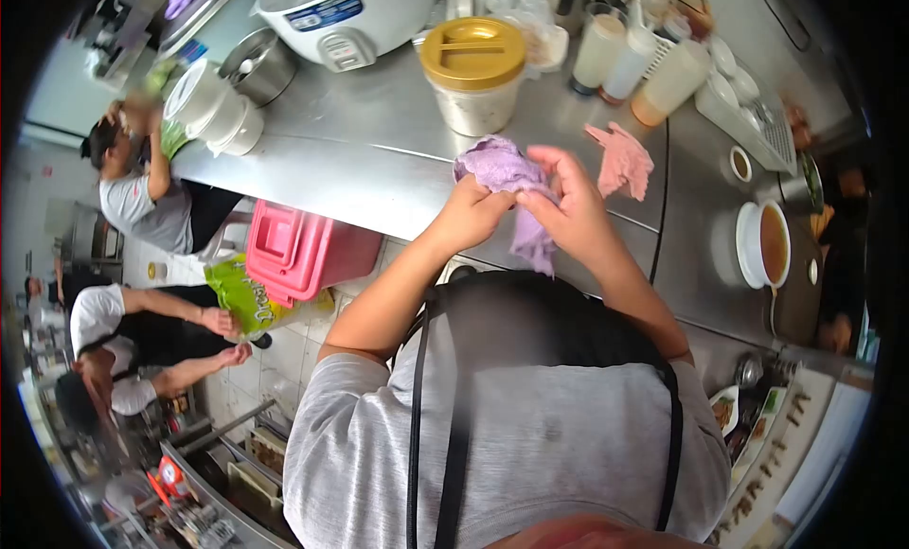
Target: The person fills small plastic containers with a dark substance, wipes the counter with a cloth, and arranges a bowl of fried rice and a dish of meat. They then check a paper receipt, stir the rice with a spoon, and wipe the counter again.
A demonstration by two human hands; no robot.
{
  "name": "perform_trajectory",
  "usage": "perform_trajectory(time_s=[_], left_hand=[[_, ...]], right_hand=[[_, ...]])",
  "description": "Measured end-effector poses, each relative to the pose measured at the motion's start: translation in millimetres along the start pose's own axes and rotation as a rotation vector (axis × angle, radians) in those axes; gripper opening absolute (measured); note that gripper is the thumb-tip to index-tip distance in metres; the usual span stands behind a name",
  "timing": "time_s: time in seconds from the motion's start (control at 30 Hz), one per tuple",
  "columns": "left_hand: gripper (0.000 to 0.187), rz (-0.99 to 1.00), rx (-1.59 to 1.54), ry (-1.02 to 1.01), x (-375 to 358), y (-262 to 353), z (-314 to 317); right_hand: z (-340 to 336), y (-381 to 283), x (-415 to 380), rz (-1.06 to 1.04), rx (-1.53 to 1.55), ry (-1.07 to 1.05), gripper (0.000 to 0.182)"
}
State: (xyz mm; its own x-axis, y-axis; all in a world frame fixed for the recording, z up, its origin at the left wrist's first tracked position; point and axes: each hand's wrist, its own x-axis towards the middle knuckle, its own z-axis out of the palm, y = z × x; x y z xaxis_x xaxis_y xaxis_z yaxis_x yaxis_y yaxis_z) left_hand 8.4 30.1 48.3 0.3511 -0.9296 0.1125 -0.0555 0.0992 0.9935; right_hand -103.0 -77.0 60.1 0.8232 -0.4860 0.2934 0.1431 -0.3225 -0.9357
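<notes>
A crumpled purple cloth is held up between my hands at the near edge of the steel counter, with one end hanging down. My left hand is closed around its left side. My right hand pinches the cloth near the thumb, while its upper fingers curve apart from it. Some fingertips are hidden behind the fabric. To the right of my right hand, a pink cloth lies crumpled on the counter. Just beyond the purple cloth stands a tub with a gold lid.
The steel counter carries a white rice cooker, squeeze bottles and a bowl of brown sauce. A pink bin stands on the floor at left. Two other people are at left, one holding a green bag.
</notes>
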Motion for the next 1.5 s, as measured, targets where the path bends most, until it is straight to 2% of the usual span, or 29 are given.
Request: perform_trajectory(time_s=[0.03,0.07,0.17,0.27,0.3,0.43,0.5,0.6,0.63,0.7,0.8,0.9,0.97,1.03,1.13,1.17,1.23,1.27,1.37,1.4,1.47,1.5], left_hand=[[0.019,0.038,0.046,0.039,-7,1,-8],[0.017,0.053,0.105,0.096,-12,1,-15],[0.018,-0.04,-0.021,0.128,-22,-16,-42],[0.016,-0.092,-0.224,0.22,-29,-23,-70],[0.019,-0.105,-0.275,0.353,-32,-3,-70],[0.028,-0.165,-0.522,0.482,-42,3,-106],[0.032,-0.1,-0.566,0.514,-44,10,-135],[0.033,-0.158,-0.288,0.755,-54,21,-169],[0.028,-0.026,-0.202,0.825,-54,20,-179],[0.025,0.013,-0.003,0.877,-53,36,-192],[0.022,0.285,0.767,0.923,-33,21,-225],[0.02,0.172,0.741,1.03,-3,-40,-267],[0.022,0.041,0.848,1.029,28,-40,-257],[0.04,-0.038,0.983,0.912,61,-96,-276],[0.055,-0.636,1.221,0.561,84,-119,-288],[0.056,-0.67,1.218,0.572,88,-120,-294],[0.059,-0.736,1.209,0.589,95,-124,-304],[0.053,-0.748,1.241,0.593,97,-133,-309],[0.051,-0.674,1.298,0.613,80,-136,-318],[0.048,-0.677,1.299,0.632,73,-139,-324],[0.047,-0.559,1.35,0.728,50,-152,-338],[0.047,-0.499,1.375,0.776,37,-154,-343]], right_hand=[[3,9,-2,0.143,0.113,-0.08,0.022],[5,8,-1,0.186,0.059,-0.116,0.017],[7,-4,6,0.144,-0.12,-0.174,0.013],[11,1,14,0.185,-0.078,-0.166,0.016],[12,2,17,0.205,-0.058,-0.159,0.017],[22,4,31,0.312,0.061,-0.119,0.018],[28,7,39,0.346,0.097,-0.114,0.018],[30,15,41,0.375,0.083,-0.122,0.018],[30,18,40,0.398,0.079,-0.127,0.018],[28,23,39,0.446,0.071,-0.108,0.018],[24,31,32,0.515,0.048,-0.044,0.019],[17,33,25,0.556,0.02,0.015,0.02],[13,35,20,0.579,0.03,0.059,0.021],[14,33,19,0.581,-0.005,0.068,0.021],[11,29,13,0.611,-0.158,0.048,0.026],[10,28,10,0.623,-0.224,0.037,0.029],[5,26,0,0.461,-0.72,-0.091,0.038],[2,25,-9,0.376,-0.963,-0.159,0.043],[5,58,-53,0.475,-1.204,-0.247,0.054],[12,68,-56,0.467,-1.185,-0.226,0.053],[31,82,-59,0.453,-1.144,-0.188,0.052],[36,89,-57,0.344,-1.14,-0.171,0.048]])
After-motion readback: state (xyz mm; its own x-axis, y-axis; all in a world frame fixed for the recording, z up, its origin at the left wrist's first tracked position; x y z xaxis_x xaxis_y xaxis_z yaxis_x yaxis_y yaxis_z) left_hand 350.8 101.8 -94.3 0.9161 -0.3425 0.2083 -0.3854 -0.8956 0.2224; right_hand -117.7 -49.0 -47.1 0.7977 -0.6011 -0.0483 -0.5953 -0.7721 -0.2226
